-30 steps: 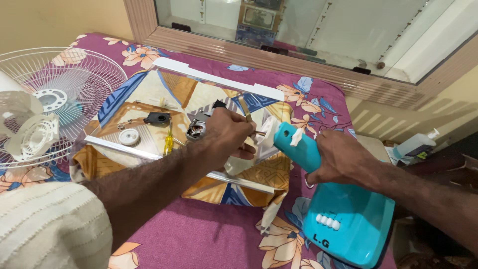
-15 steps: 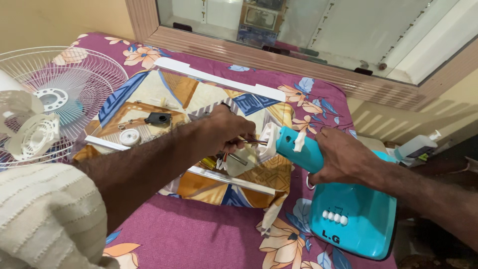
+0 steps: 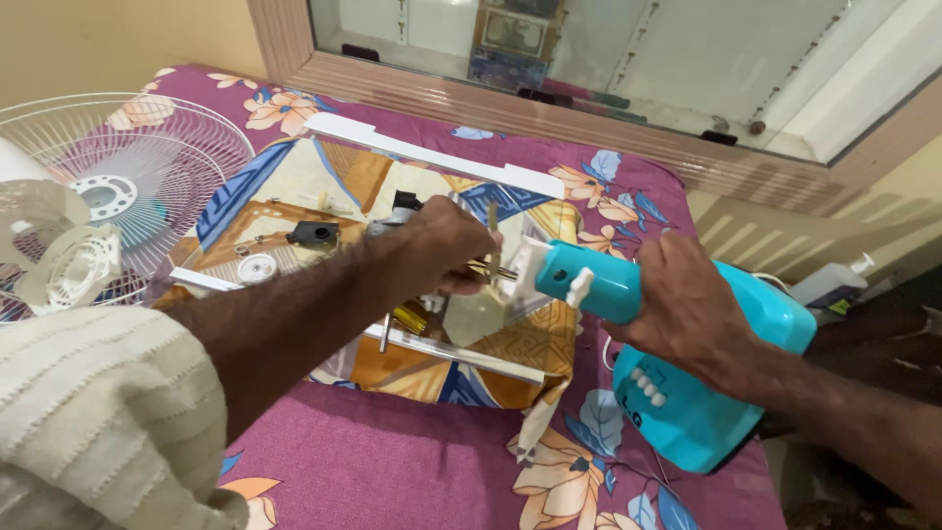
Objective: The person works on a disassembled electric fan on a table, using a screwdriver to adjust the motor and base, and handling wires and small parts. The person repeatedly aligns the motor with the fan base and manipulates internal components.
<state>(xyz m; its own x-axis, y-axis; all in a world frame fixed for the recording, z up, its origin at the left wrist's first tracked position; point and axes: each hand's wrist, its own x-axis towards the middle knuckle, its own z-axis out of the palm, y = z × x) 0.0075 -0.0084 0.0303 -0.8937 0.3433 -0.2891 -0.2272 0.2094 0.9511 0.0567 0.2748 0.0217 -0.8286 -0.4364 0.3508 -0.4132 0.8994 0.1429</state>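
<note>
the left hand (image 3: 446,245) has slid right from the tray and now pinches a thin metal tool (image 3: 488,267) against the white end of the turquoise fan stand (image 3: 687,363), which the right hand (image 3: 692,314) grips by its neck over the purple bedspread (image 3: 392,461)

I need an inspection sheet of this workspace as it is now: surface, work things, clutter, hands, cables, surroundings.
Surface: purple floral cloth with a patterned paper sheet spread on it.
Work things: turquoise fan base, its neck pointing towards the paper; small metal part at the neck's white end.
Clutter: white bar, black part, white round part, fan grille.
Hands: left hand pinches the metal part; right hand grips the neck.
Cables: nothing seen.
Surroundings: framed mirror, white bottle.
</note>
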